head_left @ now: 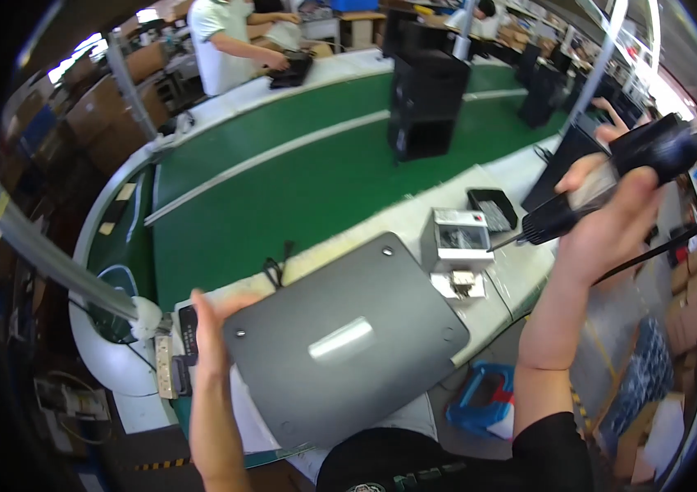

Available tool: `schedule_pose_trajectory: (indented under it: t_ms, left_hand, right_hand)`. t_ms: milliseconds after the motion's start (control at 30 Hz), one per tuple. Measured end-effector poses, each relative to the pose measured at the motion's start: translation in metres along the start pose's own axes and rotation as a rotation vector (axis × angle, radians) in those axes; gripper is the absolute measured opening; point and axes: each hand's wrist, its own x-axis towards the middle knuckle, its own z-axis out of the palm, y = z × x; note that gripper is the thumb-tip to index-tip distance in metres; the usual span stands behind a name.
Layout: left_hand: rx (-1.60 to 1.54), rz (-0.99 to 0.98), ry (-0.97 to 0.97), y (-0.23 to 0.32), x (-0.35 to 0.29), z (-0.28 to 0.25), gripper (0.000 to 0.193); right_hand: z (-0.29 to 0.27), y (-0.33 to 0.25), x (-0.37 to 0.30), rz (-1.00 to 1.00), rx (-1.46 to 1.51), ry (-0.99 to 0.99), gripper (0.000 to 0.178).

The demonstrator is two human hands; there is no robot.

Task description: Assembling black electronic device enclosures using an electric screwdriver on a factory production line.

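A dark grey flat panel (348, 295) with rounded corners lies tilted in front of me. Bright round spots like screw heads mark its left and far corners, and a shiny pale label (341, 339) is at its middle. My left hand (216, 328) grips the panel's left edge, thumb up and fingers partly hidden behind it. Raised at the right, my right hand (611, 217) is wrapped round a black corded electric screwdriver (552, 220). The bit points left, its tip at the right side of a small grey screw feeder box (455, 238) with a window.
A black tray of small metal parts (494, 211) stands behind the feeder on the pale bench ledge. Beyond runs a green conveyor (283, 197) carrying tall black speaker-like cabinets (426, 107). A person (225, 45) works across it. A metal post (61, 262) rises at left; a blue-red stool-like object (484, 402) is below.
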Motion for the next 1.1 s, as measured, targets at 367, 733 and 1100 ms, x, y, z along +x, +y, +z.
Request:
schedule_pose_trajectory:
  t_ms: [367, 733, 1100]
  left_hand:
    - [-0.131, 0.329, 0.531, -0.066, -0.07, 0.007, 0.046]
    - [0.723, -0.11, 0.208, -0.022, 0.052, 0.02, 0.041]
    - [1.113, -0.357, -0.057, -0.01, -0.002, 0.01, 0.055]
  right_hand:
    - [-0.05, 0.127, -0.162, 0.097, -0.051, 0.008, 0.061]
    - [-0.018, 0.036, -0.126, 0.26, 0.04, -0.025, 0.049]
    - [0.11, -0.026, -0.114, 0.168, 0.431, -0.138, 0.064]
